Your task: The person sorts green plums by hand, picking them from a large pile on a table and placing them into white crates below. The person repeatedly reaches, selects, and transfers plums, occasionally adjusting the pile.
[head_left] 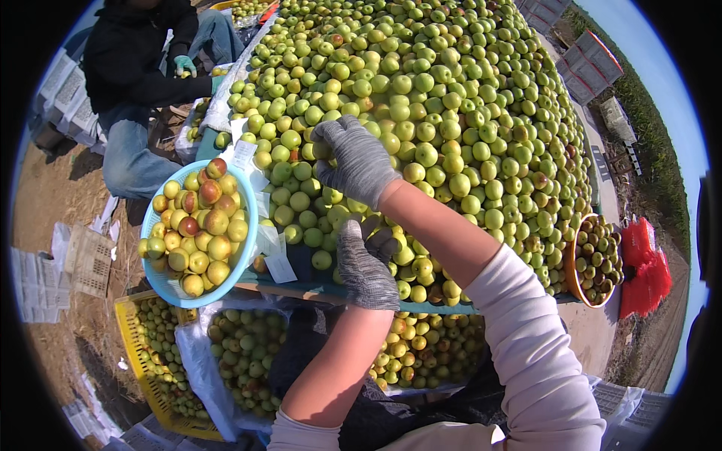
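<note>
Green jujubes lie in a broad heap on the table before me. My right hand, in a grey knit glove, reaches over the heap, its fingers curled round a jujube that shows partly between fingers and thumb. Nearer the table's front edge is my left hand, gloved alike. Its fingers bend inward beside the jujubes, and whatever they hold is hidden. A light blue round basket at the left edge holds yellower and red-brown jujubes.
Below the table edge stand a yellow crate and a plastic-lined container of jujubes. An orange basket and red mesh bags are at right. White paper slips lie by the blue basket. A gloved co-worker sits at far left.
</note>
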A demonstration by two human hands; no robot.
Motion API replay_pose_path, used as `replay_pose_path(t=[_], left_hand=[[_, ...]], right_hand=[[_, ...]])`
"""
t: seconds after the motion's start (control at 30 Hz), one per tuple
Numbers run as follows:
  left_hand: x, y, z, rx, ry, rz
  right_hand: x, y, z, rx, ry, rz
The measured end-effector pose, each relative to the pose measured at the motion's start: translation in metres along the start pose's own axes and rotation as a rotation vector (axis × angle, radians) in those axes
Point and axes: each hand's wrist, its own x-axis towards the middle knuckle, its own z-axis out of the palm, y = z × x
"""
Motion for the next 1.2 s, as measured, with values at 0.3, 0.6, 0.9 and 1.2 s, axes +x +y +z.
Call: replay_pose_path(t=[0.3,0.6,0.9,1.2], left_hand=[[-0.002,0.002,0.012,0.034,-0.197,-0.255],[-0.012,-0.026,0.023,0.141,-0.478,-0.225],[-0.004,-0.029,0.023,0.108,-0.436,-0.271],[-0.002,-0.034,0.023,0.173,-0.402,-0.230]], right_hand=[[-0.125,0.043,-0.108,0.234,0.002,0.189],[-0.057,0.153,-0.136,-0.632,-0.010,0.146],[-0.049,0.156,-0.159,-0.938,-0.301,0.510],[-0.024,0.158,-0.122,-0.739,-0.184,0.551]])
